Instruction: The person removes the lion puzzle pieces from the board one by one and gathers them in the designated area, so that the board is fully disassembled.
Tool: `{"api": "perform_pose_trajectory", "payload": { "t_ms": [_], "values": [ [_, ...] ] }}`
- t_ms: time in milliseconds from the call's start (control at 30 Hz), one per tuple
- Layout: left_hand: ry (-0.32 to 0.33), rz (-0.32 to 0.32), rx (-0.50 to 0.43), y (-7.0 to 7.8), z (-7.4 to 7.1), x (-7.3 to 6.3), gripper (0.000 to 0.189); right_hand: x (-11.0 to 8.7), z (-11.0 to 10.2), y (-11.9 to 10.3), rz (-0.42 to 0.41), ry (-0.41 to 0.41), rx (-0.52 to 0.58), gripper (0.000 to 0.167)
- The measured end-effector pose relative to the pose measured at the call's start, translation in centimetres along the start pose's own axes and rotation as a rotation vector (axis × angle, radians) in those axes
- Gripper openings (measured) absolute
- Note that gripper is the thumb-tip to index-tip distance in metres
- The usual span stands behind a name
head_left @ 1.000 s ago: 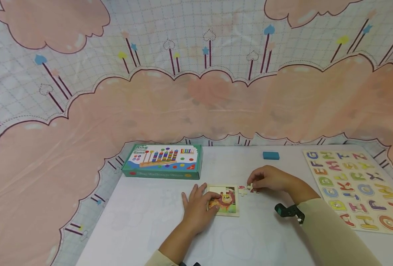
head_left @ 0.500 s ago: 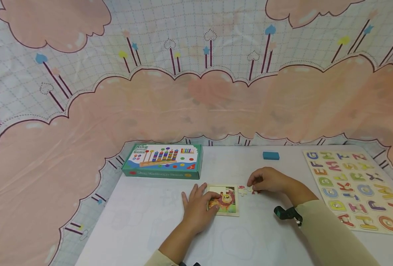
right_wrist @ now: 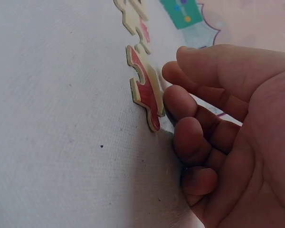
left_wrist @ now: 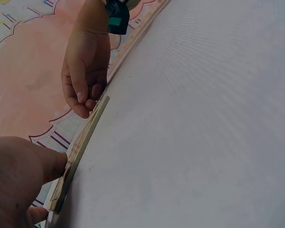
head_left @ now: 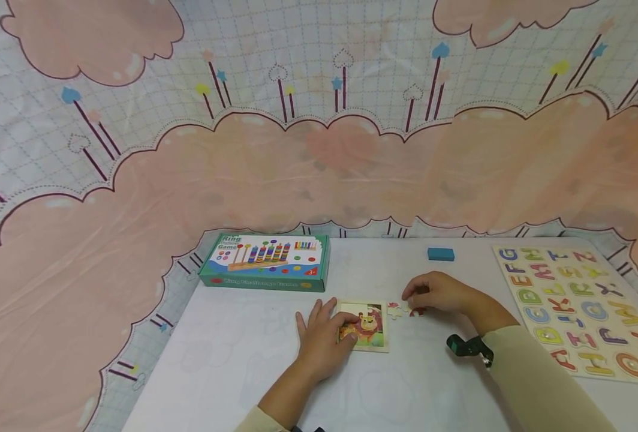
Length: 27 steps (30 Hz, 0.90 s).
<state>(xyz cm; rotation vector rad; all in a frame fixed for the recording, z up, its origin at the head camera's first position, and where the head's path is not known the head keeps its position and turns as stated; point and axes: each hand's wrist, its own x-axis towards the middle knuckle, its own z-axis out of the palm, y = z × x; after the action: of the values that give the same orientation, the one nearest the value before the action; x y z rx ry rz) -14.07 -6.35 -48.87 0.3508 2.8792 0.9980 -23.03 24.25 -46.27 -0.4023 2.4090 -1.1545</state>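
Observation:
My left hand [head_left: 321, 343] rests on a small square wooden puzzle board [head_left: 386, 339] showing a lion picture, its fingers spread, with thumb and index finger over the board's left part. Right of the board lies a pale puzzle piece [head_left: 395, 310] with a bit of pink. Beside it is a red and cream puzzle piece [right_wrist: 145, 88], flat on the table. My right hand [head_left: 439, 295] is just over this piece, fingers loosely curled. In the right wrist view its fingertips [right_wrist: 179, 100] are close beside the piece's edge, with nothing pinched between thumb and fingers.
A green ring game box [head_left: 265, 264] stands at the back left of the white table [head_left: 216, 360]. A blue block [head_left: 440, 254] lies at the back, beyond the right hand. An alphabet board [head_left: 583, 312] covers the right side, partly under the right sleeve.
One second ago my right fingertips held the red and cream puzzle piece tilted up; now it lies flat and the fingers have loosened from it. My left hand has stayed in place.

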Motion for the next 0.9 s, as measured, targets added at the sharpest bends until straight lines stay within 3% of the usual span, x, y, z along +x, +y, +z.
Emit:
{"api": "perform_pose_trajectory", "payload": {
  "t_ms": [533, 700, 900],
  "values": [
    [0.006, 0.015, -0.026, -0.1, 0.1, -0.1, 0.027, 0.3, -0.2, -0.4, 0.025, 0.045, -0.010, 0.016],
    [-0.018, 0.005, -0.043, 0.2, 0.1, 0.0, 0.033, 0.9, 0.2, -0.6, -0.022, 0.087, -0.037, 0.015],
    [-0.021, 0.035, -0.033, 0.9, 0.3, 0.1, 0.038, 1.5, 0.9, -1.7, -0.087, 0.070, -0.038, 0.013]
  ]
}}
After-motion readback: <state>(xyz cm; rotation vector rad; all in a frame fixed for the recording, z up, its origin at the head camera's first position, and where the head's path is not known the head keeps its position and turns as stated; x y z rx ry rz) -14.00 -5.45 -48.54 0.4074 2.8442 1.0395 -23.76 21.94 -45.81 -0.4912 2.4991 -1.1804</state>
